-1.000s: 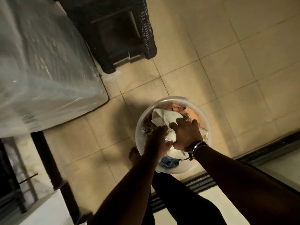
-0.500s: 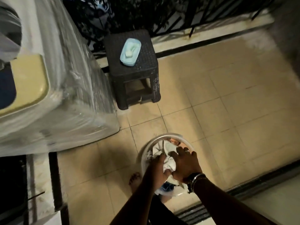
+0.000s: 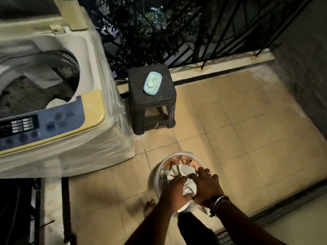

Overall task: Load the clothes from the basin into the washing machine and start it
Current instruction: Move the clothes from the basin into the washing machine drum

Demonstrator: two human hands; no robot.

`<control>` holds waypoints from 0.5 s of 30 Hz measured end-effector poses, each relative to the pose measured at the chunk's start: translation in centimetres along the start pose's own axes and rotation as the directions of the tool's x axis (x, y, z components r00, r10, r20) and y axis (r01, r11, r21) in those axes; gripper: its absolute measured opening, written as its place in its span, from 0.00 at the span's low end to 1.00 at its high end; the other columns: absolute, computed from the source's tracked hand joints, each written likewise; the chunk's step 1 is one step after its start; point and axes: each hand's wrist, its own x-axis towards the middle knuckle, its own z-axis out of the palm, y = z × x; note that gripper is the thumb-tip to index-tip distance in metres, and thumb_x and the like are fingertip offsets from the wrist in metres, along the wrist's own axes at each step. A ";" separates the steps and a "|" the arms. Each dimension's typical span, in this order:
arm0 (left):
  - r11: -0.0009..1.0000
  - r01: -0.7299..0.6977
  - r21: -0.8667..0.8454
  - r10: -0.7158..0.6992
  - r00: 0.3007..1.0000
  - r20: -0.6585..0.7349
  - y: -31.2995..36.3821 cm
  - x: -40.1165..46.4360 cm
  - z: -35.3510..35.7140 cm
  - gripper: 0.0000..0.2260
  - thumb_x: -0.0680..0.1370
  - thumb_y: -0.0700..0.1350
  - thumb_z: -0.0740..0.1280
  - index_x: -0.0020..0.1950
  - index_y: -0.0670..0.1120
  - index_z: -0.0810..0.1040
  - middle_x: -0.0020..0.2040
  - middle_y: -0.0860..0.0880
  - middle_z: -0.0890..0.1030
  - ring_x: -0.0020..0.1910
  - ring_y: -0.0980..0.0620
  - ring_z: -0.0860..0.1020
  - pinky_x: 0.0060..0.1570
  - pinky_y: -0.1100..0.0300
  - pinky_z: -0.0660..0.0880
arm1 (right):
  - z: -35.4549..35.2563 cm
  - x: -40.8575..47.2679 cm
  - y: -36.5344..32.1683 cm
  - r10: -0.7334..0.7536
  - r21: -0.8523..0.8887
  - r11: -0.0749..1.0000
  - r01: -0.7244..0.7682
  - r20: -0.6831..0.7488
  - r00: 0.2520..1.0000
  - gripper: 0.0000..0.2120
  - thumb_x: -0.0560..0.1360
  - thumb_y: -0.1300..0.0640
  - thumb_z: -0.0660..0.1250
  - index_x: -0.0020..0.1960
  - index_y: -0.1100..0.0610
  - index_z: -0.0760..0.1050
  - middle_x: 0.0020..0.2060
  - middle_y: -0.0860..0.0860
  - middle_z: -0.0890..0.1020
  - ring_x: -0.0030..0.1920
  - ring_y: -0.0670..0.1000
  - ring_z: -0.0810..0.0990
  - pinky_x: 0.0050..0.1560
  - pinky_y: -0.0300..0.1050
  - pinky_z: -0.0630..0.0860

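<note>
A white round basin (image 3: 159, 171) sits on the tiled floor, holding a heap of clothes (image 3: 182, 171), pale cloth on top and orange pieces behind. My left hand (image 3: 174, 192) and my right hand (image 3: 206, 186) both press into the heap and grip the pale cloth. At the left stands the top-loading washing machine (image 3: 99, 121), wrapped in clear plastic, its lid raised and the drum (image 3: 35, 89) open. A blue control panel (image 3: 40, 124) runs along its front edge.
A dark woven stool (image 3: 152, 103) stands right of the machine with a light-blue soap dish (image 3: 152, 83) on top. Black railing (image 3: 221, 32) and foliage close off the far side. My bare foot (image 3: 148, 206) is left of the basin. A sliding-door track (image 3: 283, 200) runs at right.
The view has tilted up, bringing the stool top, the railing and the machine's open drum and panel into sight. Both hands stay gripping the clothes in the basin.
</note>
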 end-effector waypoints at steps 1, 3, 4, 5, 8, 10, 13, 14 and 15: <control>1.000 -0.001 -0.007 0.001 1.000 -0.012 -0.1 -0.2 -0.3 0.30 0.75 0.54 0.68 0.76 0.50 0.68 0.74 0.48 0.72 0.74 0.47 0.70 0.74 0.56 0.65 | -0.3 0.1 -0.3 0.000 0.000 1.000 0.000 0.008 1.000 0.38 0.63 0.37 0.67 0.72 0.40 0.64 0.68 0.51 0.67 0.68 0.58 0.67 0.62 0.58 0.68; 1.000 0.003 0.005 -0.003 0.999 -0.034 -0.2 -0.5 -1.7 0.29 0.75 0.54 0.68 0.75 0.51 0.68 0.73 0.49 0.73 0.73 0.48 0.71 0.72 0.56 0.67 | -1.1 0.3 -1.0 -0.004 0.012 1.000 0.004 0.010 1.000 0.38 0.64 0.38 0.68 0.72 0.40 0.64 0.69 0.51 0.66 0.69 0.58 0.66 0.62 0.58 0.67; 1.000 0.009 0.010 -0.009 0.999 -0.045 -0.3 -0.6 -2.5 0.30 0.75 0.54 0.69 0.76 0.50 0.68 0.73 0.49 0.72 0.73 0.49 0.70 0.73 0.56 0.66 | -1.7 0.4 -1.4 -0.009 0.014 1.000 0.009 0.002 1.000 0.38 0.64 0.38 0.68 0.72 0.41 0.63 0.68 0.51 0.66 0.68 0.58 0.66 0.62 0.58 0.67; 1.000 0.015 0.010 -0.014 0.998 -0.053 -0.3 -0.6 -3.2 0.30 0.75 0.54 0.69 0.75 0.50 0.69 0.73 0.49 0.72 0.73 0.48 0.71 0.73 0.57 0.66 | -2.2 0.6 -1.7 -0.019 0.013 1.000 0.019 -0.006 1.000 0.38 0.64 0.38 0.68 0.72 0.41 0.63 0.68 0.51 0.66 0.68 0.58 0.66 0.62 0.57 0.67; 1.000 0.005 0.007 -0.004 0.995 -0.103 -0.3 -0.4 -5.1 0.28 0.73 0.55 0.68 0.72 0.50 0.71 0.69 0.49 0.75 0.69 0.48 0.73 0.69 0.56 0.69 | -4.2 1.2 -2.4 -0.049 0.012 0.999 0.050 -0.036 0.998 0.38 0.64 0.37 0.67 0.72 0.41 0.64 0.67 0.51 0.66 0.67 0.58 0.67 0.61 0.57 0.68; 1.000 0.001 -0.002 -0.001 0.992 -0.124 -0.1 -0.4 -6.1 0.30 0.71 0.58 0.65 0.72 0.49 0.71 0.69 0.49 0.75 0.70 0.48 0.73 0.69 0.56 0.69 | -5.4 1.5 -2.6 -0.077 0.001 0.997 0.077 -0.046 0.996 0.38 0.63 0.37 0.67 0.72 0.42 0.64 0.66 0.52 0.66 0.66 0.58 0.67 0.60 0.57 0.68; 0.999 0.007 -0.041 -0.015 0.984 -0.178 0.7 -0.4 -7.6 0.33 0.72 0.60 0.63 0.74 0.47 0.70 0.71 0.48 0.74 0.72 0.48 0.71 0.72 0.57 0.67 | -7.5 2.3 -2.4 -0.130 -0.026 0.991 0.129 -0.078 0.988 0.38 0.63 0.38 0.68 0.72 0.42 0.64 0.65 0.51 0.67 0.65 0.58 0.68 0.59 0.56 0.69; 0.998 0.019 -0.053 -0.030 0.980 -0.199 1.1 -0.5 -8.3 0.32 0.73 0.59 0.65 0.74 0.47 0.70 0.71 0.48 0.74 0.72 0.49 0.71 0.73 0.57 0.66 | -8.3 2.7 -2.4 -0.154 -0.035 0.988 0.151 -0.088 0.984 0.38 0.63 0.38 0.68 0.72 0.42 0.64 0.65 0.51 0.67 0.65 0.58 0.68 0.59 0.55 0.69; 0.997 0.035 -0.063 -0.048 0.974 -0.219 1.3 -0.5 -8.9 0.31 0.74 0.57 0.66 0.74 0.48 0.70 0.72 0.48 0.74 0.72 0.49 0.71 0.73 0.57 0.66 | -9.0 3.3 -2.4 -0.187 -0.045 0.982 0.183 -0.100 0.977 0.38 0.62 0.38 0.68 0.71 0.41 0.64 0.66 0.52 0.67 0.65 0.58 0.68 0.59 0.55 0.69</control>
